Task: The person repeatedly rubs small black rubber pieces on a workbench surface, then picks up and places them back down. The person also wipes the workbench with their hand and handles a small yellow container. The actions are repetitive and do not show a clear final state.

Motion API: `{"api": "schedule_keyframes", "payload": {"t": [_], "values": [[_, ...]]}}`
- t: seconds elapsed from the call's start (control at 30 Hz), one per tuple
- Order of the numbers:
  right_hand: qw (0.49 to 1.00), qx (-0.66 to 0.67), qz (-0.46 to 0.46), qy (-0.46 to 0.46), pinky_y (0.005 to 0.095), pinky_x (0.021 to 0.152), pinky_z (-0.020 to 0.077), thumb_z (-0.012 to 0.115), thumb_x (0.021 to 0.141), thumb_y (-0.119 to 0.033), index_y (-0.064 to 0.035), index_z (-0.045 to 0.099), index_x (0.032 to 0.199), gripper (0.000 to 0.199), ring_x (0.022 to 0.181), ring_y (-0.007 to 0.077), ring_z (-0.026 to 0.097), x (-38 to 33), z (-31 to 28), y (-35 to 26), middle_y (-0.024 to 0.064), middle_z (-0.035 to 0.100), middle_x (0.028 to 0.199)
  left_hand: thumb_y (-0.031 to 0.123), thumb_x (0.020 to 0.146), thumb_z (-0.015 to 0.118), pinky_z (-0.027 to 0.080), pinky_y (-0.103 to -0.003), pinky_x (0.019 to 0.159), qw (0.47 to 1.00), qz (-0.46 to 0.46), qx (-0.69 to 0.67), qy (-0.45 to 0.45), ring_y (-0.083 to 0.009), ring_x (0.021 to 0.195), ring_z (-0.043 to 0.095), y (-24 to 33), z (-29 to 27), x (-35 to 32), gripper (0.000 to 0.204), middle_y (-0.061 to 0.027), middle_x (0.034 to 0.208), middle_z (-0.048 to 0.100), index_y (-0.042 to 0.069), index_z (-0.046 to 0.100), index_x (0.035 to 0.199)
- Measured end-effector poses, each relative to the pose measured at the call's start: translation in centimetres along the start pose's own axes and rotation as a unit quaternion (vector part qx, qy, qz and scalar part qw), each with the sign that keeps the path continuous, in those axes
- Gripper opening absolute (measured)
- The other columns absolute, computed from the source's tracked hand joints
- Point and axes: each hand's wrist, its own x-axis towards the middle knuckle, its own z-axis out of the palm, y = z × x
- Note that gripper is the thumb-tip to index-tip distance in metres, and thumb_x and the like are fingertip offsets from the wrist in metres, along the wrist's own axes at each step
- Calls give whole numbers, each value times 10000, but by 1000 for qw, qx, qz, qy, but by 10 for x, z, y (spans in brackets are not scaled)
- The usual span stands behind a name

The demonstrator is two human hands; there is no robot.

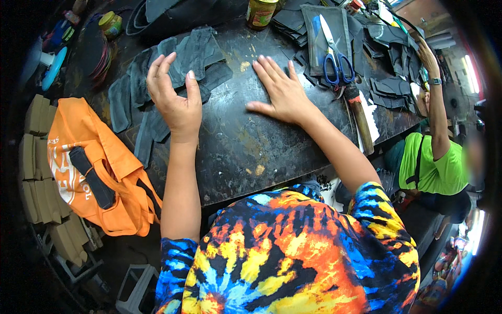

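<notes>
My left hand (177,107) is raised at the near edge of a spread of dark grey, strap-like cut pieces (191,52). Its fingers are loosely bent and apart, the thumb stands off, and nothing shows in the grip. Palm down on the black worktable (230,162), my right hand (285,97) has its fingers stretched and spread. It is also empty. To the right of it, scissors with blue handles (332,57) rest on a stack of dark flat pieces (311,31). A wooden-handled tool (361,120) lies near the right edge of the table.
An orange bag (104,162) sits at the left, beside stacked tan blocks (39,172). Jars (260,13) stand along the far side. More black cut pieces (392,91) lie at right. There, a person in a green shirt (436,165) reaches over the table.
</notes>
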Motion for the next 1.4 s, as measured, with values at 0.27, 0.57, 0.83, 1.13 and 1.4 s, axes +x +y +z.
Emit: {"api": "schedule_keyframes", "payload": {"t": [0.27, 0.57, 0.83, 1.13, 1.4], "values": [[993, 65, -25, -92, 636, 1254, 151, 553, 847, -855, 19, 316, 1611, 1186, 1586, 382, 239, -72, -39, -31, 252, 299, 1677, 71, 903, 713, 404, -468, 1127, 1000, 2, 12, 16, -362, 1323, 520, -9, -3, 4, 431, -186, 1363, 576, 42, 622, 1323], [999, 24, 18, -10, 601, 1278, 112, 538, 909, -788, -5, 307, 1622, 1084, 1602, 348, 198, 21, -13, 23, 212, 281, 1698, 80, 912, 707, 402, -470, 1129, 1000, -6, 3, -10, -354, 1327, 513, 0, -2, 3, 426, -196, 1380, 548, 36, 620, 1326], [991, 55, -35, -117, 652, 1249, 137, 513, 831, -890, 15, 283, 1626, 1226, 1594, 356, 234, -73, -37, -19, 231, 287, 1691, 84, 919, 703, 419, -460, 1117, 1000, -19, -16, -14, -347, 1321, 522, 0, -3, 3, 424, -185, 1380, 554, 37, 616, 1331], [1000, 3, 18, 9, 651, 1252, 127, 475, 855, -889, 42, 286, 1613, 1216, 1595, 368, 217, 22, 13, -3, 246, 281, 1688, 93, 915, 709, 411, -467, 1120, 1000, 12, 2, 1, -349, 1319, 526, -4, -3, 5, 426, -187, 1383, 558, 39, 618, 1328], [965, 157, -100, -184, 641, 1263, 62, 482, 869, -870, -2, 263, 1642, 1183, 1612, 336, 181, -93, -48, -58, 214, 243, 1714, 87, 911, 710, 403, -471, 1128, 1000, 5, 3, 13, -352, 1316, 526, -7, -3, 4, 432, -183, 1374, 563, 50, 617, 1331]]}}
